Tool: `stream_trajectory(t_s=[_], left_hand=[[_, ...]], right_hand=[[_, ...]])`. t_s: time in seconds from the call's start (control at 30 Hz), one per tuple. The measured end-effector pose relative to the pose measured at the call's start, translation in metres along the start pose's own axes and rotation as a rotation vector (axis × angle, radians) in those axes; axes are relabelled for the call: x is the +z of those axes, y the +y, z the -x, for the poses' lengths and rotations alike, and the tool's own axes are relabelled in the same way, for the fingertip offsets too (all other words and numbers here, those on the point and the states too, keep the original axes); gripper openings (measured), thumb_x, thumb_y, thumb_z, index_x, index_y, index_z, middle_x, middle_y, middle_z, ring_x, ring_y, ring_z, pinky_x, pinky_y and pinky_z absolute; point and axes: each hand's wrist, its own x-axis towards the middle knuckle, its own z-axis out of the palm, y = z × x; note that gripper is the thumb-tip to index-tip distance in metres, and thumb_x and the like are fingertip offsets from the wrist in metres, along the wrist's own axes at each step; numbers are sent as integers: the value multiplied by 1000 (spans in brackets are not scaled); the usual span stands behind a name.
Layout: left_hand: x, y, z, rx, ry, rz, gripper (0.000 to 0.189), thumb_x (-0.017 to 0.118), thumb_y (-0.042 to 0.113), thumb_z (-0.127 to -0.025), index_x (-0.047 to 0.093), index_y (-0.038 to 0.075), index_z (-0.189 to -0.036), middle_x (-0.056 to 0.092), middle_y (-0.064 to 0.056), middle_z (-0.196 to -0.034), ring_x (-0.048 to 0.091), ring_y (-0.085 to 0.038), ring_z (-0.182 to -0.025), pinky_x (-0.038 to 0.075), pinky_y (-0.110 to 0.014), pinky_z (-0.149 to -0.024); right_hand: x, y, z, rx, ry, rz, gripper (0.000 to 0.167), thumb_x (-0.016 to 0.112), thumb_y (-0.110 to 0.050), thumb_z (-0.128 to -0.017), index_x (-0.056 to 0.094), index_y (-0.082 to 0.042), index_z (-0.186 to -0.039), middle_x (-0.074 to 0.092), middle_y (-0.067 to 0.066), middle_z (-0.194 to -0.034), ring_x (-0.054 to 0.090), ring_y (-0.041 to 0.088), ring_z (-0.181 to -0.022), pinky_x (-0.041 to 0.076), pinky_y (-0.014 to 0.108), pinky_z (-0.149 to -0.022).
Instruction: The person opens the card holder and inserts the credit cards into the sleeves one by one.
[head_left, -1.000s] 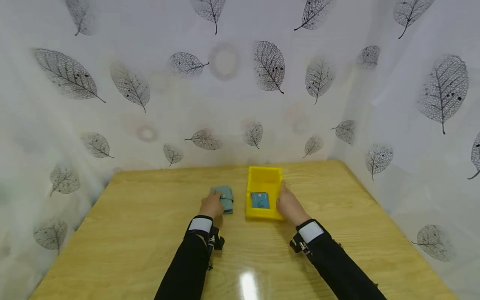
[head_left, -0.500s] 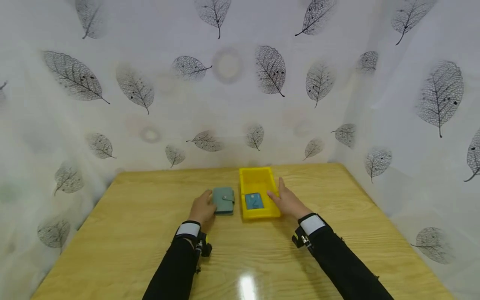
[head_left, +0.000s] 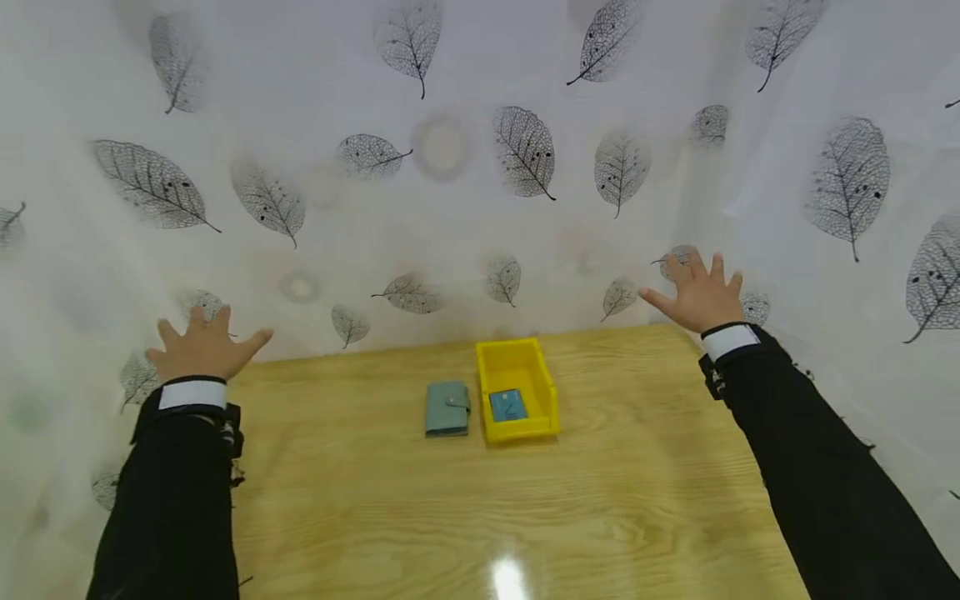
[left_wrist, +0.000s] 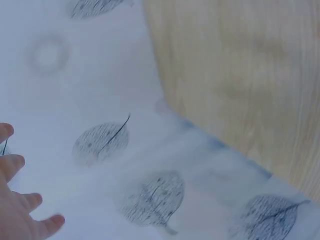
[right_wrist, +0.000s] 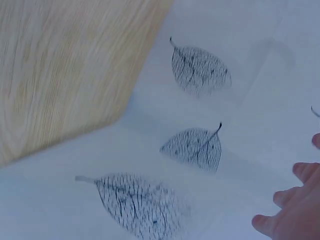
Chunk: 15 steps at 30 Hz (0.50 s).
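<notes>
In the head view my left hand (head_left: 201,346) is raised near the table's far left corner, fingers spread and holding nothing. My right hand (head_left: 699,296) is up near the far right corner, its fingers also spread with nothing in them. Between them on the table lies a grey-green wallet (head_left: 447,408) with a snap strap on its right side. Just right of it stands a yellow bin (head_left: 517,429), and a blue card (head_left: 508,405) with a chip lies inside. Both wrist views show only spread fingers, curtain and table corners.
The wooden table (head_left: 375,508) reaches back to a white curtain (head_left: 450,208) printed with dark leaves, which also hangs along both sides. A bright light reflection shows on the tabletop near the front.
Both hands have left the wallet and the bin, moving up and outward to opposite sides with fingers spread. A second ago the left hand was on the wallet and the right at the bin's side.
</notes>
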Motion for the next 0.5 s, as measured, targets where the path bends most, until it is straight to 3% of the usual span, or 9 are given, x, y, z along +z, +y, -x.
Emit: stream_trajectory(t_s=[0.1,0.2,0.33,0.5], left_hand=[[-9,7,-7,13,48,-2,104,33,81,-85,10,9,-156,2,-36,-153,-9,-67,-132,2,-83,-94],[-7,24,-16,43,80,-17,105,32,85,-81,7,18,-157,0,-34,-154,-10,-67,-131,-2,-84,-92],[1,44,-16,53,72,-28,107,28,90,-77,7,24,-158,1,-34,-155,-10,-68,-131,-2,-86,-89],[2,47,-12,47,52,7,108,28,90,-76,4,23,-157,-1,-35,-154,-12,-66,-131,-5,-86,-88]], right_hand=[[-10,-7,-10,15,24,53,96,42,-75,-87,18,-13,-156,6,26,-159,-7,58,-139,-7,77,-101],[-14,-26,-14,6,25,58,94,48,-71,-87,20,-14,-156,5,24,-159,-10,57,-139,-12,77,-99],[-7,-47,-16,-4,5,42,96,47,-73,-86,18,-15,-157,3,24,-160,-9,59,-138,-12,78,-97],[9,-52,-19,2,-15,5,100,41,-79,-84,13,-16,-157,0,25,-159,-10,59,-138,-10,79,-97]])
